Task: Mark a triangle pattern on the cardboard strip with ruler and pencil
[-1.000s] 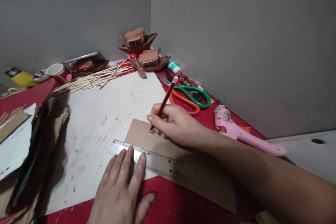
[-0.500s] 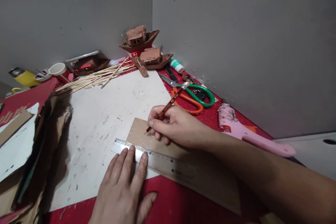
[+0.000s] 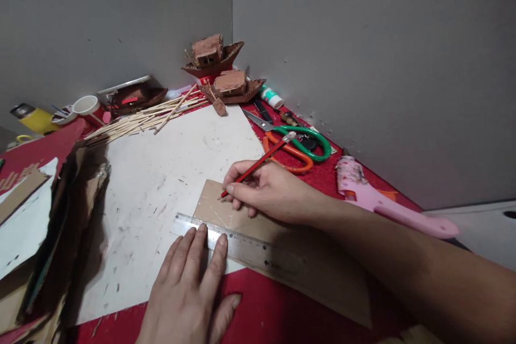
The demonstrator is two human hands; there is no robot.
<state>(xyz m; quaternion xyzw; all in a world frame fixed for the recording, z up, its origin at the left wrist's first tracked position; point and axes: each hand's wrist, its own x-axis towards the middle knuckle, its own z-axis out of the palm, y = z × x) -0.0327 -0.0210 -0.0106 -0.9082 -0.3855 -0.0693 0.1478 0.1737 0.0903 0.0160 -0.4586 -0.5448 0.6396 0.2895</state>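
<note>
My right hand (image 3: 270,189) pinches a red pencil (image 3: 258,165), its tip at the upper part of a piece of brown cardboard (image 3: 209,193). Faint pale lines mark the cardboard near the pencil. A clear ruler (image 3: 245,246) lies slantwise across the cardboard. My left hand (image 3: 187,279) rests flat with fingers spread, its fingertips pressing on the ruler's left half. Under the cardboard's left end is a large white sheet (image 3: 137,215) with scuffs and specks on it. The right part of the ruler and cardboard is in shadow.
Scissors (image 3: 308,145) with green and orange handles lie beyond my right hand. A pink glue gun (image 3: 387,201) sits at right. Small brown model boats (image 3: 234,88) and thin sticks (image 3: 141,121) line the back. Torn cardboard (image 3: 76,215) is piled at left, before a paper cup (image 3: 86,105).
The pencil has moved slightly left and up on the cardboard and turned in my right hand, leaning lower. My left hand and the ruler stay in place.
</note>
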